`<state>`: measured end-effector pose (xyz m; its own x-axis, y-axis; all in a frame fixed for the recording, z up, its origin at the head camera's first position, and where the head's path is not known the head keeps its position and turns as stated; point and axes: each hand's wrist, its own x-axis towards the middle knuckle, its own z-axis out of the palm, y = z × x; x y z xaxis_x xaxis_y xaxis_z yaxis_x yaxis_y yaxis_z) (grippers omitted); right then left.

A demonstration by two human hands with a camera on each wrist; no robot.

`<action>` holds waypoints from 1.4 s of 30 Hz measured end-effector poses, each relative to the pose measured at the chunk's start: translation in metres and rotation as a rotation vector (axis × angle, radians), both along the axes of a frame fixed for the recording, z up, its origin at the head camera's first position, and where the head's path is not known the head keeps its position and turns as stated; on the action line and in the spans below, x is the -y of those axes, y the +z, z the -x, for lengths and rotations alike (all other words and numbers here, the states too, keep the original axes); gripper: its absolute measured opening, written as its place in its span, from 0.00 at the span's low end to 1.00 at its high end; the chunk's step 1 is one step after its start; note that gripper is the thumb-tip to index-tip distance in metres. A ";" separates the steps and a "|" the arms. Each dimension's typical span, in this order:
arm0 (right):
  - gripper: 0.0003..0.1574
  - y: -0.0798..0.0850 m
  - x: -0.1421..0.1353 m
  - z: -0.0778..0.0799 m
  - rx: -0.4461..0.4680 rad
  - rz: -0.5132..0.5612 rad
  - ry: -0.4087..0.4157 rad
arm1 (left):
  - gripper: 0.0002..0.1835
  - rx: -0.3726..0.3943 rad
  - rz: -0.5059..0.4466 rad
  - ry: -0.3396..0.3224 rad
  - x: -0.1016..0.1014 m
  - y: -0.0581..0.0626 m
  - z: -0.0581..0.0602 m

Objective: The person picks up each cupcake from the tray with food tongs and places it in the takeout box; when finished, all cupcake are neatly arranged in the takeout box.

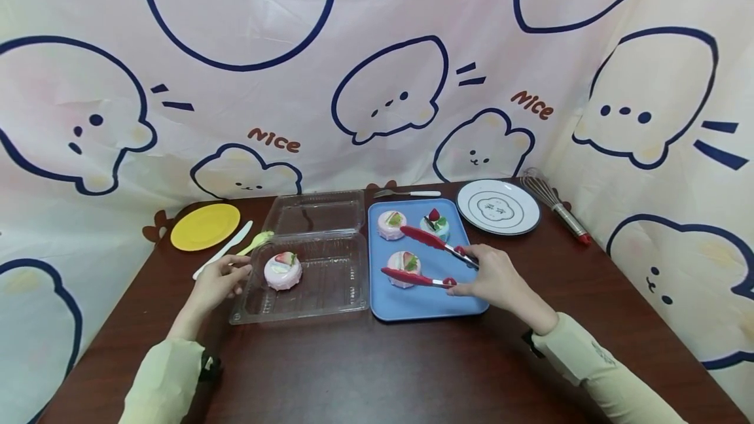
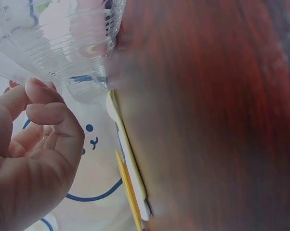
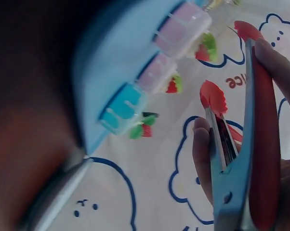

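Observation:
My right hand grips the red-tipped metal tongs over the blue tray. The tongs are spread apart with nothing between their red tips. In the head view, the lower tip overlaps the front pink toy cake. Another pink cake and a teal cake with a strawberry stand behind it. My left hand pinches the left rim of the clear plastic box between thumb and fingers. One pink cake sits inside the box, whose lid lies folded back.
On the left are a yellow plate, a white knife and a pale yellow spoon. Behind the tray lies a fork. At back right stand a white plate and a whisk. A printed cloth borders the table.

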<state>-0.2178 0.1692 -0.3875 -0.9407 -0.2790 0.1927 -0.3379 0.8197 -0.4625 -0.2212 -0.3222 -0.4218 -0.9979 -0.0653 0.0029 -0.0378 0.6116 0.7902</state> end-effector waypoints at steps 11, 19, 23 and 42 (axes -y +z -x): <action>0.48 -0.020 -0.011 -0.004 0.022 -0.093 -0.041 | 0.22 -0.005 -0.009 -0.006 -0.001 -0.003 0.002; 0.47 -0.024 -0.013 -0.003 0.024 -0.095 -0.031 | 0.22 -0.006 0.001 -0.006 -0.001 -0.002 0.002; 0.47 -0.025 -0.012 -0.005 0.022 -0.089 -0.028 | 0.21 -0.008 0.004 -0.010 -0.001 -0.002 0.002; 0.45 -0.026 -0.009 -0.007 0.039 -0.068 -0.029 | 0.21 -0.012 0.003 -0.006 0.001 -0.001 0.000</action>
